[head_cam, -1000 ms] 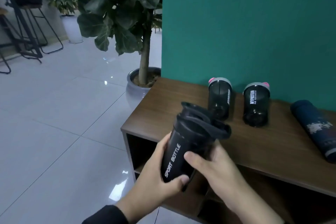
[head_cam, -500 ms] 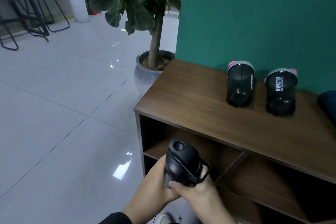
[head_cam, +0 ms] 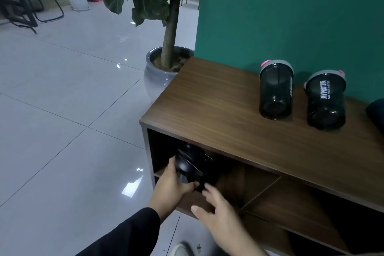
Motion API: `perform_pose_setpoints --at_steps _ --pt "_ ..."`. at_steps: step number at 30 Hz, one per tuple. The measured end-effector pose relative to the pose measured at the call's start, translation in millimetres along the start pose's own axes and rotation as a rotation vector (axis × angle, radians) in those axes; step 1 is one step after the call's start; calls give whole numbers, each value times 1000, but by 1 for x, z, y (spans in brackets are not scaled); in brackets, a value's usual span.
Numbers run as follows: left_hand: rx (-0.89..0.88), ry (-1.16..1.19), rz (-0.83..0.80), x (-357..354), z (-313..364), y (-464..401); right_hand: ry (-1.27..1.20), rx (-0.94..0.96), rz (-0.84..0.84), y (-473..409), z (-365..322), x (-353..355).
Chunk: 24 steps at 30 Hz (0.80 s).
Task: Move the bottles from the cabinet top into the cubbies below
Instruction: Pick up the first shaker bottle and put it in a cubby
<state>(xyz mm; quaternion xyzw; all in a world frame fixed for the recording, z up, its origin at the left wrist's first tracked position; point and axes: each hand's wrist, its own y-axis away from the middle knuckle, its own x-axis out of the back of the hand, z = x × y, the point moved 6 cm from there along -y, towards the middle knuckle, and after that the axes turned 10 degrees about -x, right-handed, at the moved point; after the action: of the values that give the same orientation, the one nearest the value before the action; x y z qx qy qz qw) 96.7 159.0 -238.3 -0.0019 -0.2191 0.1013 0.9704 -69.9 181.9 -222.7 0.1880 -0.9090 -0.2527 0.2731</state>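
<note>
A person's left hand [head_cam: 170, 187] grips a black bottle [head_cam: 192, 165] at the mouth of the cabinet's [head_cam: 218, 110] leftmost cubby [head_cam: 166, 151], while the right hand [head_cam: 218, 212] hangs open just beside it, holding nothing. Two dark shaker bottles [head_cam: 275, 91] lie on the wooden top against a green wall [head_cam: 291, 10], one [head_cam: 326, 103] reading "MYPROTEIN"; a potted tree [head_cam: 164, 64] stands beside the cabinet's left end

The cabinet [head_cam: 218, 106] looks like dark wood-grain board with a matt, smooth top. The black bottle [head_cam: 192, 165], at the cabinet's 7 o'clock, looks like matt plastic. Two smoky bottles [head_cam: 275, 91] [head_cam: 326, 102], toward 2 o'clock, look like translucent glossy plastic with grey lids. The floor tiles [head_cam: 62, 110] are glossy and reflective; the plant pot [head_cam: 153, 72] looks like glazed ceramic. The sleeve [head_cam: 128, 235] is dark cloth.
</note>
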Motion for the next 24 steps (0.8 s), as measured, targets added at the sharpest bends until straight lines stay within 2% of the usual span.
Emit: perform_pose_setpoints --at_steps 3,8,10,14,16,20,24 --pt "17 -34 10 -4 -10 -20 78 74 77 22 7 15" --pt "36 -61 109 -14 -32 -49 89 597 440 85 -57 77" --pt "45 -61 130 -19 -38 -56 25 649 569 97 -89 115" --pt "67 -57 175 -25 -51 -64 -164 575 772 82 -136 190" --pt "64 -48 189 -27 -54 -66 -186 458 844 53 -148 221" --pt "85 -53 184 -30 -55 -65 -234 150 773 -13 -153 255" --pt "113 33 169 -28 -50 -55 -284 -7 664 -49 -163 261"
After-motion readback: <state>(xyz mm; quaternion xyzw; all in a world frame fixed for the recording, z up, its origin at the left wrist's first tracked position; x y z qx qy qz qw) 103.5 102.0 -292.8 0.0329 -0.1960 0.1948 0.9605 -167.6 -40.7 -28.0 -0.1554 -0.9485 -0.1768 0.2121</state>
